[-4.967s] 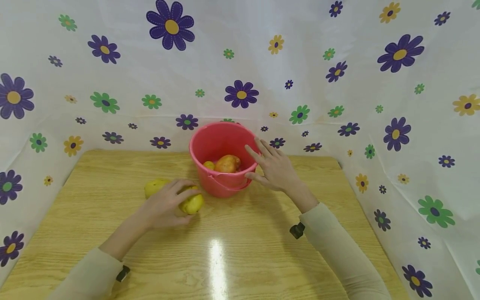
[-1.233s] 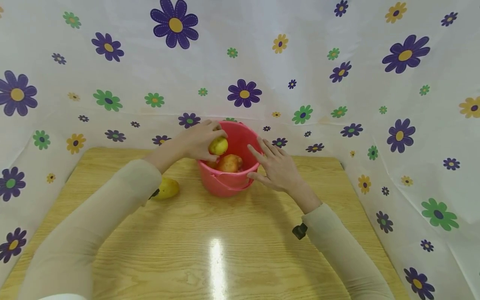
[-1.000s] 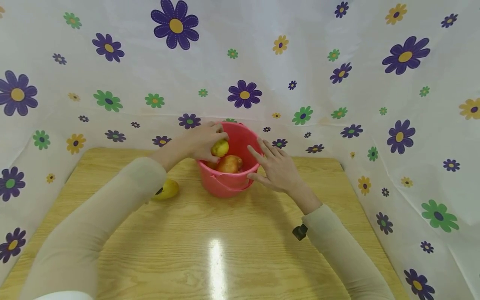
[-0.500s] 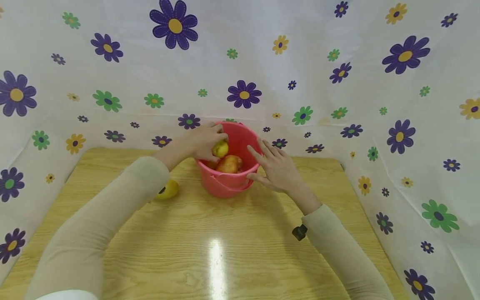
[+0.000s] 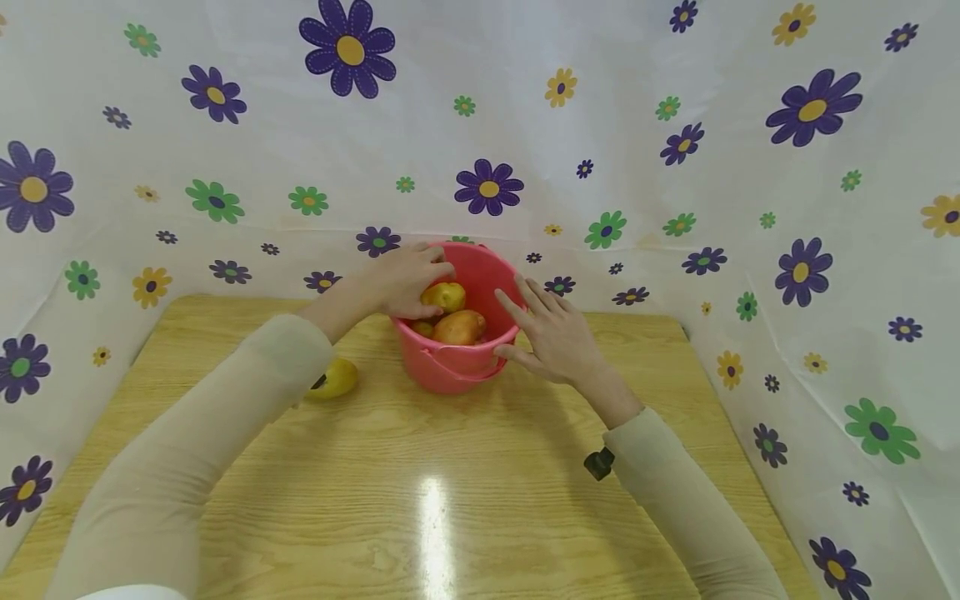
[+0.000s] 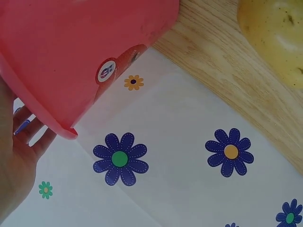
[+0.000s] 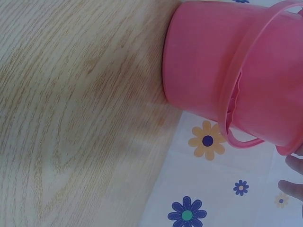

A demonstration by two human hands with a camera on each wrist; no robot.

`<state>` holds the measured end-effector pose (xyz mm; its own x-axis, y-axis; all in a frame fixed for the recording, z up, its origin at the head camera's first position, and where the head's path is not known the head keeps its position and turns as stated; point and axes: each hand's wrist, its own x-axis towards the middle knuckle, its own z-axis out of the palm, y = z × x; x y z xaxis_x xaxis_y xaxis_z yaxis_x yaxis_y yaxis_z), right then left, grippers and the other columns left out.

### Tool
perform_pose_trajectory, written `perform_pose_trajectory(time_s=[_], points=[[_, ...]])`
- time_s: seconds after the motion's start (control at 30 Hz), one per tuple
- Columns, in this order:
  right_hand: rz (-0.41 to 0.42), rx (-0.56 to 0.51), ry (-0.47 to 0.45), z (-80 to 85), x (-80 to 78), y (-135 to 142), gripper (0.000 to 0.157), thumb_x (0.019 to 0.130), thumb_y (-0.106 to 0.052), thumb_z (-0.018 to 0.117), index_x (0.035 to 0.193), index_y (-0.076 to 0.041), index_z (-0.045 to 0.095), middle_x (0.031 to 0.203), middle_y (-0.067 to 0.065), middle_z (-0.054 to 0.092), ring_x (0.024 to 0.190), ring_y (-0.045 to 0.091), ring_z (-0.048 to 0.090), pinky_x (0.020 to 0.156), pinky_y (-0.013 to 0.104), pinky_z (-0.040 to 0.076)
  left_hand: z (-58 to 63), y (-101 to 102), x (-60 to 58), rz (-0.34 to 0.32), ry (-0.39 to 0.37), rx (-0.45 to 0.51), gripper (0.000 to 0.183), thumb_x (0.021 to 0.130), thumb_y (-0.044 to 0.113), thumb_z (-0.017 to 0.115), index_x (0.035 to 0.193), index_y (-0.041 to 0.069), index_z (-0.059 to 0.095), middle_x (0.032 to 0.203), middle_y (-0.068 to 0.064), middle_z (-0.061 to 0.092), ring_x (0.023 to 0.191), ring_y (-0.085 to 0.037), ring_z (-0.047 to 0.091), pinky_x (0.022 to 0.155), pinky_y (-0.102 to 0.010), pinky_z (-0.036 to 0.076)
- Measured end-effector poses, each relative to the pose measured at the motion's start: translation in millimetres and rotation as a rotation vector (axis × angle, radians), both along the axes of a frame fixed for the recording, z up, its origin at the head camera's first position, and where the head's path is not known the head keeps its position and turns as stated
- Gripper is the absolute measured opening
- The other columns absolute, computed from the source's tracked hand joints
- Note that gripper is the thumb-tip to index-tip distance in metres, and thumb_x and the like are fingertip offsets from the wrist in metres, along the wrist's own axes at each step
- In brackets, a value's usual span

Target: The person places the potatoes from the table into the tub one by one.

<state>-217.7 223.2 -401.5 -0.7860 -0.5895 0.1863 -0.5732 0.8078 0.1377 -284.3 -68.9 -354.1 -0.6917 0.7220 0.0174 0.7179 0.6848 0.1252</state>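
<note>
A pink bucket point(image 5: 459, 367) stands at the back of the wooden table. My left hand point(image 5: 411, 279) reaches over its left rim, fingers loosely bent beside a yellow pear-like fruit point(image 5: 448, 297). That fruit now lies on its side inside, above an orange-brown rounded fruit point(image 5: 459, 328). A smaller yellowish fruit point(image 5: 423, 328) shows low at the left, partly hidden by the thumb. With fingers spread and straight, my right hand point(image 5: 553, 333) rests against the right rim. In the right wrist view, the bucket's handle point(image 7: 232, 90) hangs down along its side.
Left of the bucket, a larger yellow fruit point(image 5: 339, 379) with brown marks lies on the table point(image 5: 360, 475), partly hidden by the left sleeve. A white flower-patterned sheet point(image 5: 525, 125) stands as a backdrop behind the table and along its sides.
My left hand has carried the yellow pear-like fruit from the table into the bucket. Over the last half second its fingers have let go and the fruit has tipped sideways. The right hand stays put.
</note>
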Motion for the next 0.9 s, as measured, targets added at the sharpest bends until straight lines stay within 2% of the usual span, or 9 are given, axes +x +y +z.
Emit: perform_pose_trajectory(time_s=[0.23, 0.6, 0.8, 0.9], points=[[-0.001, 0.001, -0.004, 0.0, 0.4, -0.2, 0.110, 0.089, -0.087, -0.006, 0.167, -0.019, 0.031, 0.176, 0.017, 0.024, 0.158, 0.041, 0.036, 0.124, 0.061, 0.041, -0.4, -2.8, 2.3, -0.018, 0.029, 0.024, 0.052, 0.092, 0.038, 0.078, 0.134, 0.009, 0.064, 0.135, -0.017, 0.063, 0.129, -0.035, 0.058, 0.111, -0.053, 0.055], [-0.012, 0.008, -0.027, 0.5, 0.5, 0.0, 0.110, 0.088, -0.088, -0.005, 0.168, -0.021, 0.028, 0.177, 0.016, 0.021, 0.161, 0.039, 0.032, 0.125, 0.060, 0.039, -0.1, -10.3, 13.9, -0.044, 0.070, 0.109, 0.051, 0.095, 0.041, 0.074, 0.132, 0.008, 0.067, 0.131, -0.015, 0.065, 0.127, -0.033, 0.058, 0.107, -0.050, 0.057], [-0.005, 0.003, -0.027, -0.1, 0.3, 0.0, 0.092, 0.098, -0.081, 0.023, 0.168, -0.021, 0.028, 0.177, 0.015, 0.021, 0.161, 0.040, 0.032, 0.124, 0.061, 0.040, 1.9, -11.6, 23.6, -0.069, 0.121, 0.114, 0.054, 0.095, 0.044, 0.072, 0.134, 0.007, 0.067, 0.130, -0.014, 0.066, 0.125, -0.032, 0.059, 0.106, -0.049, 0.058], [-0.007, 0.005, -0.030, -0.3, -0.1, -0.3, 0.088, 0.100, -0.075, 0.038, 0.168, -0.021, 0.028, 0.177, 0.015, 0.020, 0.161, 0.039, 0.031, 0.124, 0.061, 0.040, 3.1, -13.1, 28.5, -0.075, 0.141, 0.115, 0.054, 0.094, 0.044, 0.073, 0.134, 0.007, 0.067, 0.129, -0.014, 0.067, 0.123, -0.032, 0.060, 0.106, -0.048, 0.058]])
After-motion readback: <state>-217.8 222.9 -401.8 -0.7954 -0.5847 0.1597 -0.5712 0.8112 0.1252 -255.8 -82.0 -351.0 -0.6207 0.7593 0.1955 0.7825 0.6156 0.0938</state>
